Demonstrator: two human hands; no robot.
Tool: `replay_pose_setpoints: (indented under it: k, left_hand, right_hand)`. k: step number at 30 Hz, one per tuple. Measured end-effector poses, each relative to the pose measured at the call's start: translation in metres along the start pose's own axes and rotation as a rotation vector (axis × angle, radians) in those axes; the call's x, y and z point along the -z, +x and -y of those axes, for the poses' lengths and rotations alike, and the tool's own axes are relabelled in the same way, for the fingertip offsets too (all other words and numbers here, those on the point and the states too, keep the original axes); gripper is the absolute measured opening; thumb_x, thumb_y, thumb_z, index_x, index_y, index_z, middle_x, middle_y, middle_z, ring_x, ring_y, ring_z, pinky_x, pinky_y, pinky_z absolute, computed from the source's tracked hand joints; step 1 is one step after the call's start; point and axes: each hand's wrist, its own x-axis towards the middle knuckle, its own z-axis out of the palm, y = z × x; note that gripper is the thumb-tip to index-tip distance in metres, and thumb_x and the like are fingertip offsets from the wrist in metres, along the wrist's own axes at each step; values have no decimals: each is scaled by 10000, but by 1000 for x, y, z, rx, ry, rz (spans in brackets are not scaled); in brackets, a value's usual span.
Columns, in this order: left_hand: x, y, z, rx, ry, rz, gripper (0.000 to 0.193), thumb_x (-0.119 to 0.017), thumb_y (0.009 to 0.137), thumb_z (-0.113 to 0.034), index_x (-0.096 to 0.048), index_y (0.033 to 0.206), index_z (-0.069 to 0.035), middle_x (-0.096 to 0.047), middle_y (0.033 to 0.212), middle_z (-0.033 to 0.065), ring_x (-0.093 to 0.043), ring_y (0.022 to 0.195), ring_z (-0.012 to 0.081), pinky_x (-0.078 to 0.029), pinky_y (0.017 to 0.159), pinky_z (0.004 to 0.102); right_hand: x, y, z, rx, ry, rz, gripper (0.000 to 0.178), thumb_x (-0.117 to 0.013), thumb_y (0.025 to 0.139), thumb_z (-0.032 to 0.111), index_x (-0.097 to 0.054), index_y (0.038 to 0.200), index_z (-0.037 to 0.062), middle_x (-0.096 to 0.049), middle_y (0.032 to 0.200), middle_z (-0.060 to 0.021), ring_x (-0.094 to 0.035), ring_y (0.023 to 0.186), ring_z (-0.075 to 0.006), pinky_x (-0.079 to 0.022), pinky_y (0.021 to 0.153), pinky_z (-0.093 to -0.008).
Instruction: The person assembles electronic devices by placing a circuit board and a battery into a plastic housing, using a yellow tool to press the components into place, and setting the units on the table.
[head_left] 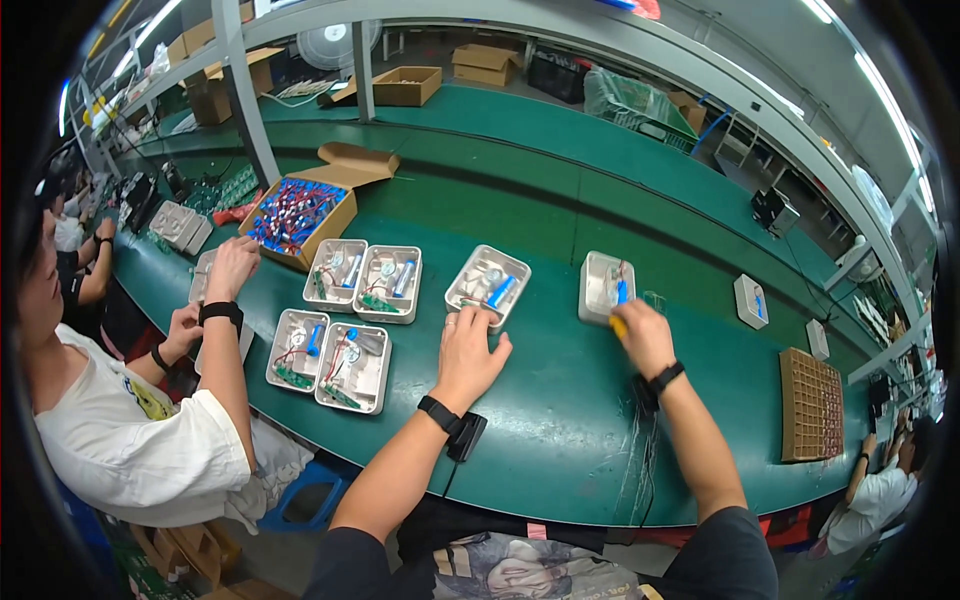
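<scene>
My left hand [470, 352] reaches to the near rim of a white plastic housing [462, 285], its fingertips at the edge and its thumb apart. Inside that housing lie a blue cylindrical battery [502, 292], thin wires and a round part. To the right, my right hand [645, 338] is closed around a small yellow object [619, 327], mostly hidden by the fingers. It is at the near right corner of another white housing [592, 290], which also contains a blue battery [622, 291]. Both wrists wear black bands.
Several filled housings [384, 378] stand left of my hand. Behind them is a cardboard box [330, 232] of blue batteries. A co-worker [130, 430] handles housings at the left. More housings [742, 302] and a brown partitioned box [790, 408] lie on the right of the green table [540, 430].
</scene>
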Motion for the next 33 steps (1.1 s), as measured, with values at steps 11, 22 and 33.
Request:
replay_pose_setpoints:
  k: [11, 22, 33]
  left_hand:
    - [6, 0, -14, -194, -201, 203, 147, -793, 839, -108, -654, 835, -60, -657, 850, 64, -611, 854, 286, -522, 774, 402]
    - [2, -1, -10, -195, -206, 159, 119, -764, 825, -58, -646, 807, -56, -682, 831, 65, -626, 792, 271, -529, 724, 395]
    - [8, 1, -18, -200, -232, 226, 156, -748, 843, -99, -605, 787, -68, -649, 805, 56, -618, 808, 270, -526, 707, 393]
  right_hand:
    - [6, 6, 42, 340, 364, 98, 276, -806, 853, 144, -770, 1120, 81, -627, 1358, -152, -564, 1311, -370, -485, 1081, -476]
    - [-22, -5, 86, 353, 176, 196, 374, -809, 871, 337, -722, 1135, 87, -550, 1431, -154, -390, 1465, -390, -287, 1190, -639]
    - [-14, -10, 94, 286, 244, 308, 331, -749, 926, 386, -685, 1040, 81, -575, 1337, -136, -438, 1386, -371, -181, 1202, -750]
